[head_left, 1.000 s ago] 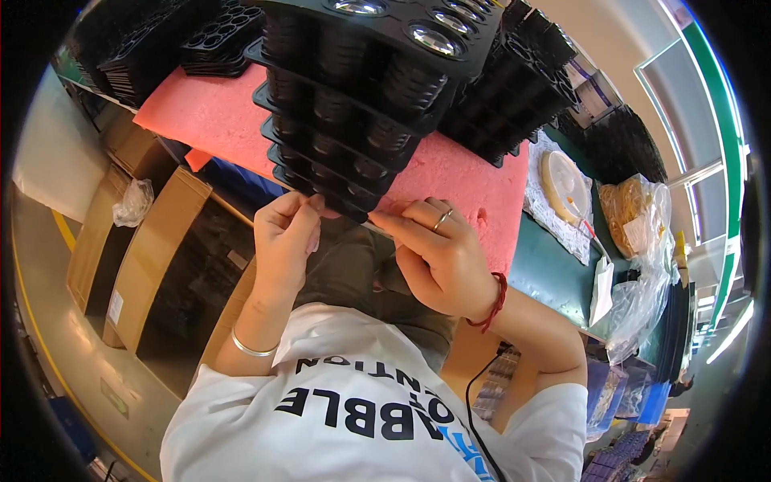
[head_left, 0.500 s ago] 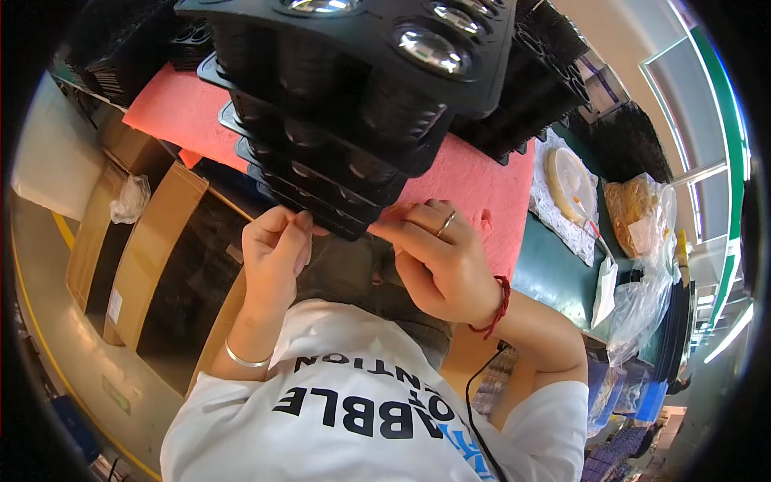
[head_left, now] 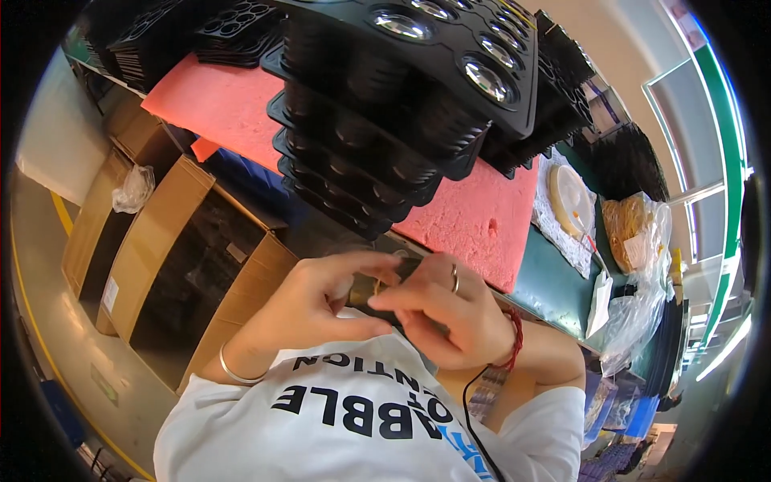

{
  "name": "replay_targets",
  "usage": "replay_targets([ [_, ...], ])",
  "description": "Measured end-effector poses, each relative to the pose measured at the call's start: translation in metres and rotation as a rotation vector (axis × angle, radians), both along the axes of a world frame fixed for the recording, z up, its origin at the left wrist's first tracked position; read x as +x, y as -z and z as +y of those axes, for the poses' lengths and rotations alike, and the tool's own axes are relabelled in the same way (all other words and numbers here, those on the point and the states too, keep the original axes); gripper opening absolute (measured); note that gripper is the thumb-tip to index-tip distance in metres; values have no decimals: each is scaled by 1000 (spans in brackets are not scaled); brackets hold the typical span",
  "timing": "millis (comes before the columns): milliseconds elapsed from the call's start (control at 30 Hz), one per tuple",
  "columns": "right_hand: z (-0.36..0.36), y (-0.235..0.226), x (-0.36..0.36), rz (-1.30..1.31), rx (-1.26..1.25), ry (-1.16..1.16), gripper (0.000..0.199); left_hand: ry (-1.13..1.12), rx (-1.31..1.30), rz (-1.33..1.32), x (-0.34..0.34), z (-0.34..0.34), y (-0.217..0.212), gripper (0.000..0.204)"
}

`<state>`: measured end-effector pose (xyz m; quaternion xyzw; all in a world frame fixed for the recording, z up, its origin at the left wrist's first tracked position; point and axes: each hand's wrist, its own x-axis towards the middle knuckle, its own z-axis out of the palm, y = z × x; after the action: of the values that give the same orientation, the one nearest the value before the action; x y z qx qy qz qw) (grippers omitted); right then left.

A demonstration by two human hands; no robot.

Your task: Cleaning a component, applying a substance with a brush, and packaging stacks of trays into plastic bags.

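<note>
My left hand (head_left: 317,301) and my right hand (head_left: 454,313) meet in front of my white shirt, just below a tall stack of black trays (head_left: 345,153). The right fingers are pinched together. The left fingers curl inward, with the thumb held lower and apart. A thin yellowish strip (head_left: 378,287) shows between the fingertips, too small to name. Neither hand touches the trays. Round shiny silver pieces (head_left: 488,80) sit in the top tray's round pockets.
The stack stands on a pink foam sheet (head_left: 482,233) over a green table (head_left: 550,281). Open cardboard boxes (head_left: 165,257) stand at the left. More black trays (head_left: 237,32) lie behind. A round pale container (head_left: 572,201) and plastic bags (head_left: 638,273) lie at the right.
Both hands have come away from the stack's bottom edge, down toward my shirt and closer together. The stack appears farther right in view.
</note>
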<state>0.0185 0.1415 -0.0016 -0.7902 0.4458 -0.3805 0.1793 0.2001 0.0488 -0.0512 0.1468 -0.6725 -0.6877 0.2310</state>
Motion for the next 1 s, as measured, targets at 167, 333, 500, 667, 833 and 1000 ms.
replay_targets([
  [167,2,-17,9,14,-13,6,44,-109,-215,285,-8,2,21,20],
  [333,-2,-25,6,150,-129,115,35,-34,-78,578,4,-1,10,5],
  [500,3,-51,-2,259,-330,82,27,306,-9,541,11,8,-4,5],
  [667,-2,-66,25,226,-880,330,24,482,102,545,6,18,12,9],
  [833,14,-85,22,751,-875,245,40,549,34,668,21,2,4,17],
  [1000,26,-144,14,1149,-642,254,48,530,-14,752,34,-7,-6,23],
])
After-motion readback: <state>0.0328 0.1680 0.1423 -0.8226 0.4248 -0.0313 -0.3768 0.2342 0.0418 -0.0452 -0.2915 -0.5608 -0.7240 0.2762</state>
